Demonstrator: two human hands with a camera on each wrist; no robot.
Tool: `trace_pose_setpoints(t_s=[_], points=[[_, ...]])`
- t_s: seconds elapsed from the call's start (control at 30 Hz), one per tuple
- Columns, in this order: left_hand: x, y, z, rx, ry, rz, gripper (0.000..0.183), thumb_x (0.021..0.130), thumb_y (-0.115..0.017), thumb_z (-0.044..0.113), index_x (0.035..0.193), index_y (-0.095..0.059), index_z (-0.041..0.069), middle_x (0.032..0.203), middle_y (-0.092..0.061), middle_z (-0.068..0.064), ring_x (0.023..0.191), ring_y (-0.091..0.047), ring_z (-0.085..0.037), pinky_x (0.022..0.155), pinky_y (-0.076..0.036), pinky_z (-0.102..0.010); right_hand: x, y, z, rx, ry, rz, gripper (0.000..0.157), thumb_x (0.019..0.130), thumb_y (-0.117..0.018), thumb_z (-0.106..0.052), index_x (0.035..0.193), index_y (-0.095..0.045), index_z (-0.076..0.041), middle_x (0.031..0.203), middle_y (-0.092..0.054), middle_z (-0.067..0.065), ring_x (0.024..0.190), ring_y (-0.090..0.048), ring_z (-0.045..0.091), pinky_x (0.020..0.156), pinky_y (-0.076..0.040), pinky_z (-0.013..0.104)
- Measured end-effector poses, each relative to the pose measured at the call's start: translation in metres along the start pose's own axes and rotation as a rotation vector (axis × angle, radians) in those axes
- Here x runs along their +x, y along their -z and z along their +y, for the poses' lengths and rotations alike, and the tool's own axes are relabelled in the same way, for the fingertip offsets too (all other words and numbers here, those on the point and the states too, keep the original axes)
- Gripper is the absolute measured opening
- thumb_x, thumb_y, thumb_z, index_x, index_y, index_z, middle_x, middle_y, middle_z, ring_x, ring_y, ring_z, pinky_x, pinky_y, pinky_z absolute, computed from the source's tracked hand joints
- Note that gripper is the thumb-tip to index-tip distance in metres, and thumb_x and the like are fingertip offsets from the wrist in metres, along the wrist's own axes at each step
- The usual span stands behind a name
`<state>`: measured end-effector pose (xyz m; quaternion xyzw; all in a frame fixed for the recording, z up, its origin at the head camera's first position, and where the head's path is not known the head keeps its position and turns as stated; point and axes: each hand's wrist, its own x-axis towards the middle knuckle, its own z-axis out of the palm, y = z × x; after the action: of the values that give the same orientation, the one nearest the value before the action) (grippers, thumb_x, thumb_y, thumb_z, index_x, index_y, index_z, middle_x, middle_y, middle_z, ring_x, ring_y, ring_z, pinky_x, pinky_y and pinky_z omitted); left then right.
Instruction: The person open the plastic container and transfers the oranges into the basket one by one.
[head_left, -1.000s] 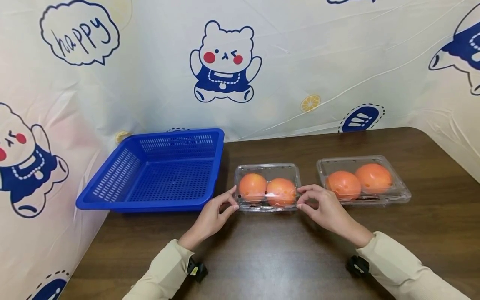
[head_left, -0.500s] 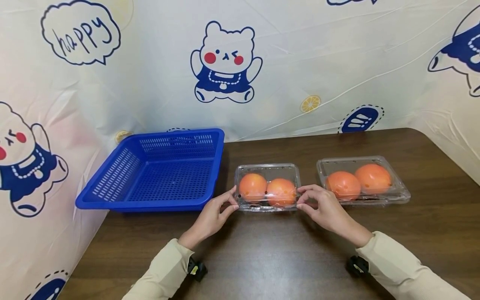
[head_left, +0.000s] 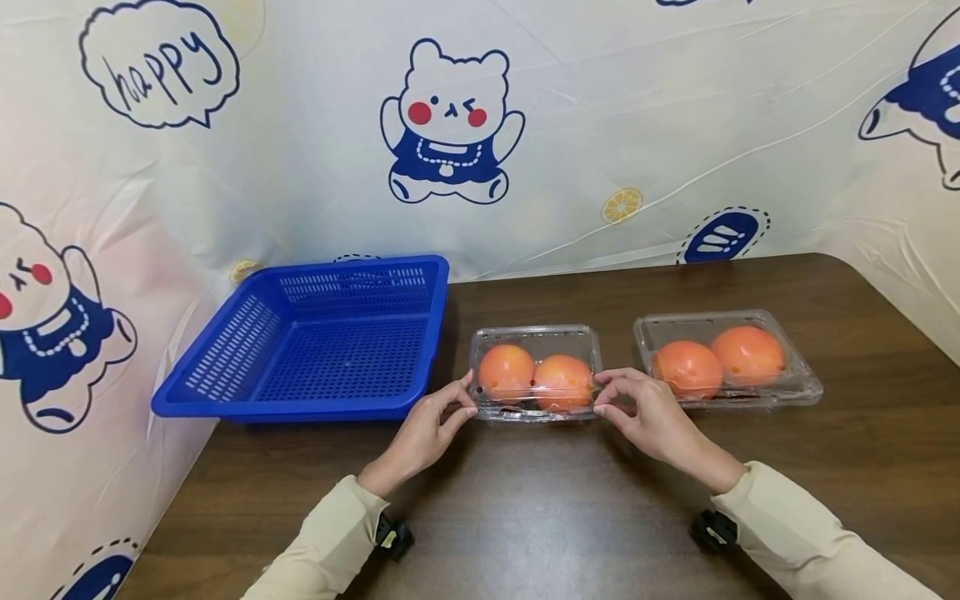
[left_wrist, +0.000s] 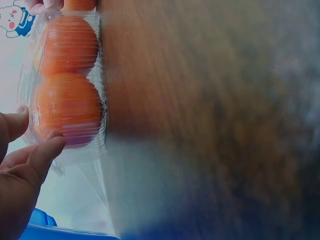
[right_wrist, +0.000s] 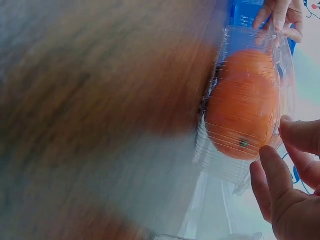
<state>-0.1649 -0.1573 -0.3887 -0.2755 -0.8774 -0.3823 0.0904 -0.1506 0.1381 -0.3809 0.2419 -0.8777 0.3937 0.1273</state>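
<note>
Holds a clear rectangular plastic box (head_left: 537, 342) on the brown wooden surface (head_left: 547, 492), with two round orange fruits (head_left: 507, 372) inside. Pinches its left end with the left hand (head_left: 424, 429) and its right end with the right hand (head_left: 647, 417), with fingers (right_wrist: 276, 172) bent and only a little apart. Has it between a blue perforated plastic basket (head_left: 292, 412) and another clear plastic box (head_left: 697, 328).
</note>
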Motion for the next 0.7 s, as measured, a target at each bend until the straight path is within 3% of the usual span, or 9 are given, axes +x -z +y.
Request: trace_pose_setpoints(t_s=[0.27,0.43,0.7], points=[[0.0,0.001,0.002,-0.1,0.074,-0.025,0.007,0.081,-0.061,0.004,0.079,-0.056,0.009,0.126,-0.048,-0.015,0.106,-0.053,-0.021,0.079,-0.047,-0.028,-0.001,-0.001,0.001,0.016,0.003,0.008,0.015,0.071,-0.069,0.004,0.07,-0.062,-0.009,0.101,-0.061,0.015,0.089,-0.058,0.03,0.06,-0.051,0.029],[0.0,0.002,0.003,-0.115,0.133,-0.036,0.005,0.08,-0.062,0.008,0.078,-0.058,0.011,0.128,-0.046,-0.013,0.101,-0.057,-0.019,0.08,-0.046,-0.025,-0.001,0.0,0.005,0.017,0.02,0.011,0.014,0.071,-0.07,0.003,0.07,-0.064,-0.01,0.099,-0.062,0.013,0.088,-0.059,0.029,0.058,-0.05,0.024],[-0.001,0.001,0.001,-0.131,0.138,-0.034,0.007,0.078,-0.065,0.01,0.079,-0.058,0.01,0.128,-0.046,-0.012,0.097,-0.059,-0.018,0.079,-0.047,-0.025,-0.001,-0.002,0.011,0.034,0.049,0.033,0.013,0.069,-0.071,0.003,0.071,-0.065,-0.009,0.098,-0.063,0.012,0.088,-0.06,0.027,0.063,-0.05,0.021]])
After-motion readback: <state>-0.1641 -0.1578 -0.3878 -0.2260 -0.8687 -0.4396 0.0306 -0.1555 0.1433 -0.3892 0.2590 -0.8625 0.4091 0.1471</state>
